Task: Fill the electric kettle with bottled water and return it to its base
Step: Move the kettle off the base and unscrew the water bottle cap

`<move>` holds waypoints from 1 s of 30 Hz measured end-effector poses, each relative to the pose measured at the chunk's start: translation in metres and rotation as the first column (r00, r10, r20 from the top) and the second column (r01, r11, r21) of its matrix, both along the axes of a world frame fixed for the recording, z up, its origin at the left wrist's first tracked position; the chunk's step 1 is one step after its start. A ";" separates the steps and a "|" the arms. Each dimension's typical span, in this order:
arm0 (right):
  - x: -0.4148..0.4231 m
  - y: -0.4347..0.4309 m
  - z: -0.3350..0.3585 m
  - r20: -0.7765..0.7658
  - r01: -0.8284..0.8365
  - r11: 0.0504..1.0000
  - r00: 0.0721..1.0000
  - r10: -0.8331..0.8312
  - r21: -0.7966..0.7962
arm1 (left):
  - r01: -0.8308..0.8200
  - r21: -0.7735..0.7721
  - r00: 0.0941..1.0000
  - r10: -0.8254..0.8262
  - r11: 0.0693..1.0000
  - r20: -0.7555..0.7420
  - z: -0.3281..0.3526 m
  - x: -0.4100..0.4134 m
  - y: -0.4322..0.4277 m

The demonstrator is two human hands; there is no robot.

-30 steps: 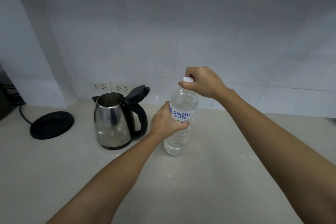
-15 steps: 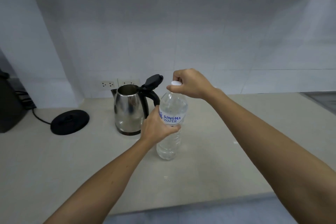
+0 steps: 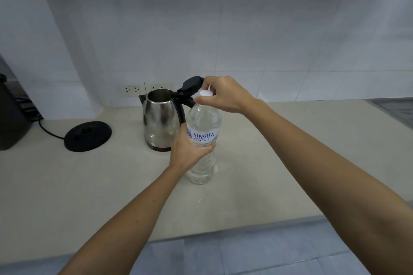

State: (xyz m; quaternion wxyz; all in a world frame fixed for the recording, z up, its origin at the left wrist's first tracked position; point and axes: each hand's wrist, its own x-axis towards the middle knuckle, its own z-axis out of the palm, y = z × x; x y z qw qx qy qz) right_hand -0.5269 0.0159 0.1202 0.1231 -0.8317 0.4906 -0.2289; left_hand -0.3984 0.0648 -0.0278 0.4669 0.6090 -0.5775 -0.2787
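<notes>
- Kettle (image 3: 161, 118) stands on the counter (image 3: 290, 163) with its lid (image 3: 191, 85) flipped up, off its base (image 3: 88, 136), which lies well apart to its left with a cord running off toward a dark appliance.
- Bottle (image 3: 202, 140) stands upright just right of the kettle and a little nearer me, long axis vertical, so the mouth is level with the kettle's open top.
- My left hand (image 3: 188, 152) wraps the bottle's middle, closed around it below the label.
- My right hand (image 3: 223, 94) is curled over the top, fingers pinching the white cap (image 3: 206, 93); I judge it is being unscrewed, and I cannot tell whether it is free of the neck.
- The coming pour turns on this: the kettle lies left of and behind both hands, nearer the left one, so I expect the bottle to tip leftward.
- Label reads "SINGHA WATER" in blue and white; nothing else is legible.
- Two wall sockets sit behind the kettle.
</notes>
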 end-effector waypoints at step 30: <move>0.002 0.008 0.054 -0.522 -0.184 0.965 0.813 0.257 0.189 | 0.037 0.034 0.999 -0.036 0.999 -0.029 -0.006 0.001 -0.001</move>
